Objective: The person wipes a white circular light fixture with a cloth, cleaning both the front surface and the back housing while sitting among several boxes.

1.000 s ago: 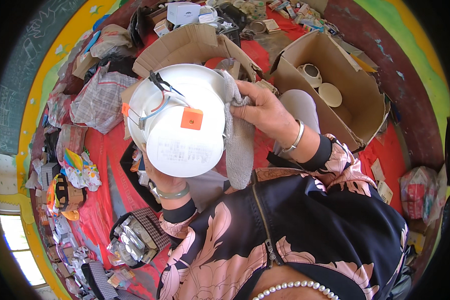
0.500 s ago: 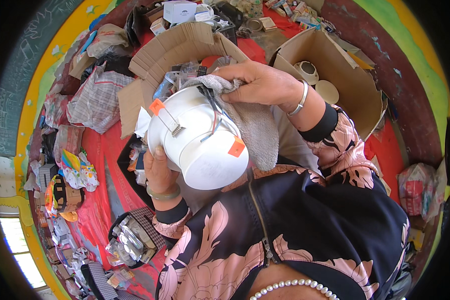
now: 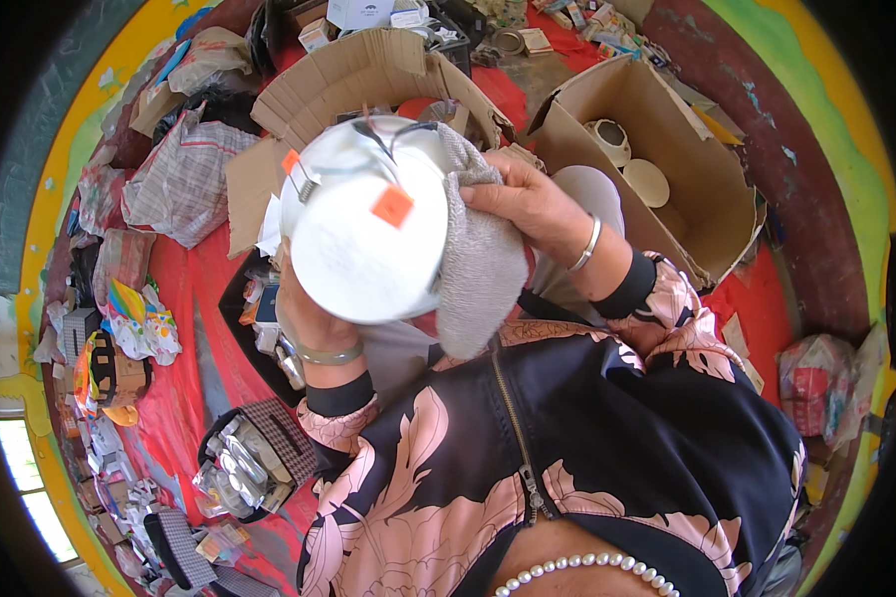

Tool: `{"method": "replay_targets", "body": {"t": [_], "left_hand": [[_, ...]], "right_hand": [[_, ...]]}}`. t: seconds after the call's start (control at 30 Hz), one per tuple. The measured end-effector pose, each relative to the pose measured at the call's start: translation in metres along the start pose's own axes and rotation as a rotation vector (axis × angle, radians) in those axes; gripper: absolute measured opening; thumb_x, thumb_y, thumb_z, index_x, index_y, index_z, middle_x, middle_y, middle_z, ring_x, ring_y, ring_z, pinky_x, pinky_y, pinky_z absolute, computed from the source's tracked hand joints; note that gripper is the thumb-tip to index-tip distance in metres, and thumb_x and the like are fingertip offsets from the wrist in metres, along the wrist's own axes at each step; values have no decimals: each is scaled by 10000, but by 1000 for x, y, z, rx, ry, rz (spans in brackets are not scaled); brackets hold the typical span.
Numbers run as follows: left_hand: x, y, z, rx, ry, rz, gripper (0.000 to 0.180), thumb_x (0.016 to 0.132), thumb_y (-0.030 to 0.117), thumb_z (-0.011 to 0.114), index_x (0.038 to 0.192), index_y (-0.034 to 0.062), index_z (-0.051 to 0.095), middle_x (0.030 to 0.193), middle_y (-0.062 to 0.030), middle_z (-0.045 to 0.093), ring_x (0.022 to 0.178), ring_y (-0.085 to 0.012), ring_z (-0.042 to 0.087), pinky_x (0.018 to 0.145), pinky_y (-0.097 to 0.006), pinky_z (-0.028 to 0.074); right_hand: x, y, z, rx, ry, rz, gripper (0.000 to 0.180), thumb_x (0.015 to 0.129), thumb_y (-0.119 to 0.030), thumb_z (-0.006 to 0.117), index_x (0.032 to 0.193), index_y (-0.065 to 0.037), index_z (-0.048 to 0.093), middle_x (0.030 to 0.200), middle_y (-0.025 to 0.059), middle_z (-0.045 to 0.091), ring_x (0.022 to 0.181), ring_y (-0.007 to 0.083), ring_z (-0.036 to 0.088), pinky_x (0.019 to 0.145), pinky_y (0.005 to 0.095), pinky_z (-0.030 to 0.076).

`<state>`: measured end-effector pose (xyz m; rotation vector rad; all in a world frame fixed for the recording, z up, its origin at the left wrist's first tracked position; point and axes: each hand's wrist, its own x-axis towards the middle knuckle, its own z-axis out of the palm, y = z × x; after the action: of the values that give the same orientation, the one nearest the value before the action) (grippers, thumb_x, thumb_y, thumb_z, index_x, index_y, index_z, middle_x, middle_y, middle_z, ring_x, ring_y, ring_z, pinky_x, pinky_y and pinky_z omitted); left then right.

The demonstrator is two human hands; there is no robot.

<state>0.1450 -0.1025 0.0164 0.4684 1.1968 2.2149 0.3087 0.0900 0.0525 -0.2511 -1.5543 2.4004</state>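
My left hand (image 3: 312,316), fingers mostly hidden, holds 1 white round lamp (image 3: 363,254) from its lower left; it sits between my 2 hands. My right hand (image 3: 536,202) pinches 1 grey cloth (image 3: 483,274) against the lamp's other side; 2 orange patches (image 3: 392,206) show on it, and beyond my right hand 1 cardboard box (image 3: 712,194) holds 2 white round pieces (image 3: 647,183)

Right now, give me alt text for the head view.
The left hand holds a white light fixture with an orange square, while the right hand holds a gray cloth against it. Ahead to the right, two pale round parts lie in an open cardboard box.
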Motion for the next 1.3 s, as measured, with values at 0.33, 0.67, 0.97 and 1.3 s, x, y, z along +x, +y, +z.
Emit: {"method": "replay_targets", "body": {"t": [0.33, 0.67, 0.97, 1.3], "left_hand": [[6, -6, 25, -311, 23, -6, 454, 964, 265, 415, 1328, -4, 377, 1299, -141, 483, 1157, -283, 501, 968, -407, 410], [18, 7, 26, -145, 62, 92, 432, 996, 255, 341, 1318, -30, 382, 1309, -122, 474, 1194, -227, 475, 996, -367, 392], [15, 6, 53, -243, 74, -85, 391, 977, 305, 409, 1262, 42, 455, 1209, -72, 549, 1098, -198, 537, 930, -347, 441], [5, 13, 29, -263, 155, -46, 405, 959, 328, 430, 1239, 40, 480, 1183, -102, 569, 1055, -224, 567, 915, -358, 455]], "right_hand": [[13, 30, 2, 277, 466, 185, 264, 912, -201, 529, 1112, -28, 532, 1011, 94, 615, 896, 189, 612, 807, 334, 492], [19, -39, 3, 145, 452, -575, 311, 905, -240, 579, 1125, -19, 572, 1005, 28, 628, 916, 141, 590, 826, 277, 466], [57, -8, 72, -1631, 15, -1013, 424, 789, -275, 583, 1118, -8, 585, 1204, 150, 552, 1230, 270, 443, 1062, 448, 263], [29, 29, 65, -1471, -218, -1108, 405, 751, -156, 565, 1120, 9, 567, 1159, 131, 579, 1129, 248, 533, 1003, 399, 373]]}}
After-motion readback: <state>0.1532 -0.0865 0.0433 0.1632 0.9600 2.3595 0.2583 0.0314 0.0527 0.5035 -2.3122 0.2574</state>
